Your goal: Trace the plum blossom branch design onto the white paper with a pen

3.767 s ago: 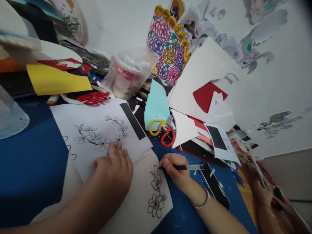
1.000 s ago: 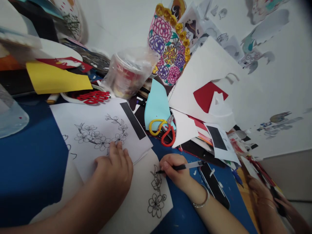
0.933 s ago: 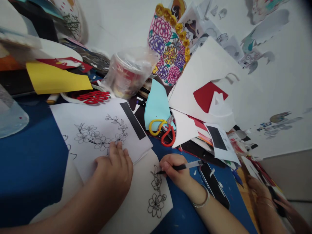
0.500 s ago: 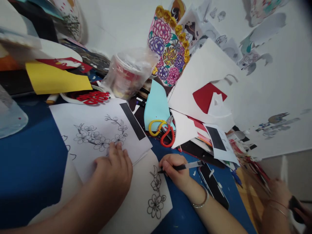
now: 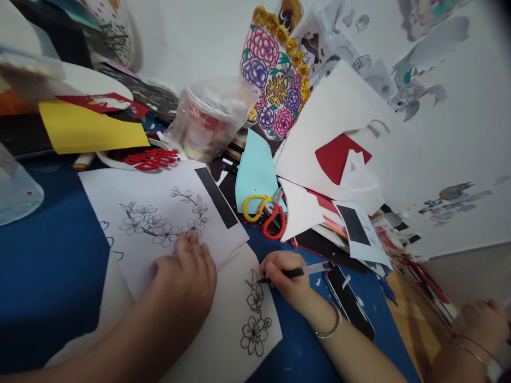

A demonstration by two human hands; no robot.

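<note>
Much of the frame's lower half is being taken up by a blue tabletop (image 5: 48, 276). At lower centre, a drawing sheet (image 5: 223, 319), inked with blossoms (image 5: 254, 335) down its right side, is being overlapped by an upper sheet (image 5: 138, 266) bearing a curved flowering branch (image 5: 159, 223). At upper centre, a flowered board (image 5: 257, 56) is being edged with gold rosettes, and gold lettering (image 5: 277, 91) resembling a double-happiness character is being displayed on it. Left of that, a red-sided tub (image 5: 205, 127) is being wrapped in clear plastic; no brand can be made out. Left of lower centre, the upper sheet is being covered by the left hand (image 5: 187, 279), its fingers lying flat and slightly parted, their tips over the branch. Right of lower centre, a pen (image 5: 297, 272) is being pinched between the fingers of the right hand (image 5: 285, 274). Left of centre, above the upper sheet, a red cut-out (image 5: 150, 158) is being shown, its characters not surely readable. The pen's tip is being held just beyond the fingers, beside the top of the blossoms; whether the paper is being touched cannot be told.
</note>
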